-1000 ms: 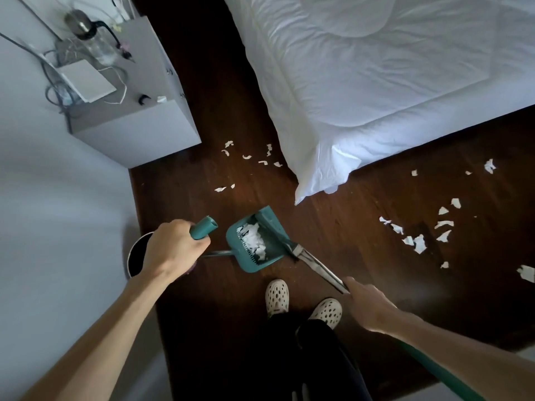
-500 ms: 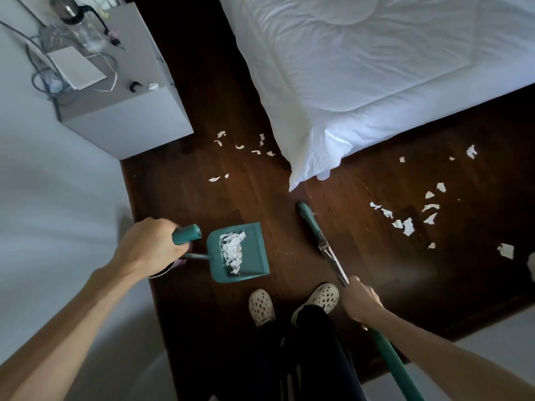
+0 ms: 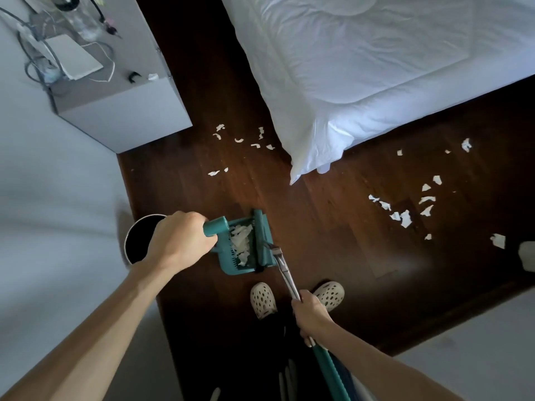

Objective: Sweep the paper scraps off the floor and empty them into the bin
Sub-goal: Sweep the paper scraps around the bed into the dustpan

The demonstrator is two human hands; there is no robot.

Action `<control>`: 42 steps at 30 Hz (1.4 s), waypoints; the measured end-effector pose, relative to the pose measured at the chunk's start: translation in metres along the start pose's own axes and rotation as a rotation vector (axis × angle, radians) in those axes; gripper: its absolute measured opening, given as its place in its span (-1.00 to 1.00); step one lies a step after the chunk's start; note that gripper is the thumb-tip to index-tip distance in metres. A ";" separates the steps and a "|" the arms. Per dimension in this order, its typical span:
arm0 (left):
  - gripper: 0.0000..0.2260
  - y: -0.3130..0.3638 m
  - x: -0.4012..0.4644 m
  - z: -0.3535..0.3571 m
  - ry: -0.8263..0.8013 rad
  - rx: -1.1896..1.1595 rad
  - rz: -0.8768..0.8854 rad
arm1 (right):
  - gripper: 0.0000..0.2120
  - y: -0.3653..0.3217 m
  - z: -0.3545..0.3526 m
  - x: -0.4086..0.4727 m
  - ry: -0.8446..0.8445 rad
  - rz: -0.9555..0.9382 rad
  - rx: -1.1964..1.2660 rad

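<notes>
Left hand (image 3: 179,241) is wrapped tight round the dustpan (image 3: 246,244) handle, right hand (image 3: 311,316) clamped on the broom (image 3: 285,273). Scraps (image 3: 240,244) sit just past the knuckles, bin (image 3: 139,241) right behind; probably best tipped slowly, pan kept level till over it.

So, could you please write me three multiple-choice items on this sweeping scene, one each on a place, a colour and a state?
1. Where is the bin?
A. on the bed
B. on the floor by the wall, behind the left hand
C. on the nightstand

2. What colour is the dustpan?
A. teal
B. red
C. yellow

3. What state is the dustpan in?
A. empty
B. holding paper scraps
C. upside down on the floor

Answers:
1 B, its dark round opening shows past the left hand.
2 A, pan and handle are teal.
3 B, white paper scraps lie in it, while the right hand grips the broom.
</notes>
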State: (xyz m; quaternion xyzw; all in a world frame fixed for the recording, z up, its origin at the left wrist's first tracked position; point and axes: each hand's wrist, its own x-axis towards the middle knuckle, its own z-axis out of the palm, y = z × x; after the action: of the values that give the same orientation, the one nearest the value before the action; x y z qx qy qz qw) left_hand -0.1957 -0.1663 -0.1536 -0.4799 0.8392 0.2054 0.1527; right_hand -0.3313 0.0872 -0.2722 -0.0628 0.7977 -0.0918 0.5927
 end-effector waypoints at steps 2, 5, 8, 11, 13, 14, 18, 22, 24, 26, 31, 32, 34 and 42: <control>-0.78 0.006 -0.001 -0.004 0.017 -0.005 0.008 | -0.67 0.001 -0.010 -0.006 0.018 -0.032 0.019; -0.78 0.014 0.001 -0.006 0.026 -0.002 0.007 | -0.75 0.008 -0.031 -0.015 0.071 -0.038 0.035; -0.79 0.022 0.004 -0.007 0.064 0.000 0.025 | -0.82 0.023 -0.051 -0.019 0.132 -0.041 0.062; -0.79 0.029 0.010 -0.015 0.074 0.001 0.029 | -0.81 0.034 -0.067 -0.017 0.169 -0.032 0.052; -0.80 0.028 0.014 -0.024 0.067 0.022 0.011 | -0.82 0.037 -0.076 -0.013 0.197 -0.010 0.038; -0.80 0.026 0.015 -0.028 0.060 0.035 -0.001 | -0.82 0.037 -0.080 -0.008 0.204 0.000 0.028; -0.77 0.009 0.014 -0.034 0.033 0.069 -0.054 | -0.77 0.031 -0.079 0.012 0.186 0.046 0.005; -0.77 0.005 0.002 -0.019 -0.012 0.091 -0.124 | -0.72 0.025 -0.051 0.018 0.078 0.093 0.018; -0.74 0.003 -0.005 -0.011 -0.005 0.101 -0.139 | -0.69 0.020 -0.038 0.019 0.013 0.101 0.020; -0.72 0.003 -0.011 -0.006 0.023 0.084 -0.147 | -0.67 0.013 -0.030 0.018 -0.051 0.094 0.011; -0.65 0.016 -0.014 0.000 0.088 0.040 -0.143 | -0.67 -0.005 -0.027 0.003 -0.111 0.009 0.015; -0.68 0.020 -0.012 0.001 0.082 0.045 -0.151 | -0.66 -0.005 -0.031 0.000 -0.113 0.004 0.026; -0.73 0.036 -0.008 0.000 0.052 0.033 -0.159 | -0.69 0.003 -0.046 -0.005 -0.093 -0.006 0.054; -0.67 0.156 0.030 0.009 0.061 -0.010 0.010 | -0.84 0.060 -0.179 0.013 0.072 -0.013 0.182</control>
State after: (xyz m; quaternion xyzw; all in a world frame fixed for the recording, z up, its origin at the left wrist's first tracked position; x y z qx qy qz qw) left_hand -0.3458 -0.1128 -0.1444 -0.4826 0.8448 0.1956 0.1234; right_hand -0.5057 0.1559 -0.2469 -0.0106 0.8065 -0.1700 0.5661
